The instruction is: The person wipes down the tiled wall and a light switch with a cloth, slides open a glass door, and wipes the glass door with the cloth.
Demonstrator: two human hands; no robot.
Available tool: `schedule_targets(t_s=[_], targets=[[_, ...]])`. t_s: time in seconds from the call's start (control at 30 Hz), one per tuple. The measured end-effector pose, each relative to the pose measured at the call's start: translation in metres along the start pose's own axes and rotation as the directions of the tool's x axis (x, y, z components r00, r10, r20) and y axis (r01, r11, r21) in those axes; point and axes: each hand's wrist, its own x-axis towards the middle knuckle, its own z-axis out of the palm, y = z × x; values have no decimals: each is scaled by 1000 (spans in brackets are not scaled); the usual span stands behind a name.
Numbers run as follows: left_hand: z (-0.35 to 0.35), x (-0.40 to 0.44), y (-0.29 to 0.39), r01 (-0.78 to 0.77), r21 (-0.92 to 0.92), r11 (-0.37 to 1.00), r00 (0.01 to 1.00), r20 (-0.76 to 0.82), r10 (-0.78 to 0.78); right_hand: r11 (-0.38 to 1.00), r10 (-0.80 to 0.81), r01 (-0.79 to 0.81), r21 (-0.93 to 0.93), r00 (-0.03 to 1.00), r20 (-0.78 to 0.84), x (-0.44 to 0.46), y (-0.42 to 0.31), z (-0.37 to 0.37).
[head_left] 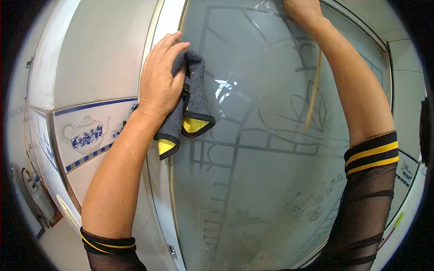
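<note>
My left hand (162, 81) is raised to the left edge of a frosted glass door (271, 180). Between its thumb and palm it grips a grey microfibre cloth (196, 86) with yellow on the reverse and black edging. The cloth hangs folded in front of the glass, and the fingertips lie over the white door frame (165, 27). High up at the top of the glass is my right hand (305, 10). The upper border of the view cuts it off, so its fingers and anything in them are hidden.
Left of the door runs a tiled wall (101, 54) with a blue teapot border (88, 131). A grey cylinder (40, 194) stands far left beyond the wall's corner. A latch plate (172, 251) sits low on the frame. More tiles (409, 86) line the right side.
</note>
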Motion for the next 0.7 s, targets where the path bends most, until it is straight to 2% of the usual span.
schedule_targets(t_s=[0.13,0.2,0.3,0.43,0.53,0.6,0.7], targets=[[-1,0,0,-7,17,1000,1000,3,7,992,113,-114,58,993,24,11,0,3],[-1,-2,1,-11,16,1000,1000,4,11,961,221,-227,159,974,55,16,0,3],[-3,-1,1,-18,20,1000,1000,24,17,926,309,-306,221,951,21,24,0,-3],[-4,-3,3,-7,27,1000,1000,31,6,943,228,-219,252,974,-6,23,6,4],[-4,-2,2,-9,26,1000,1000,30,9,928,280,-271,254,960,3,29,4,8],[-4,-2,2,-9,25,1000,1000,28,8,868,419,-421,264,905,65,34,-1,6],[-5,-3,3,-9,26,1000,999,38,8,885,397,-385,260,918,5,34,-5,13]])
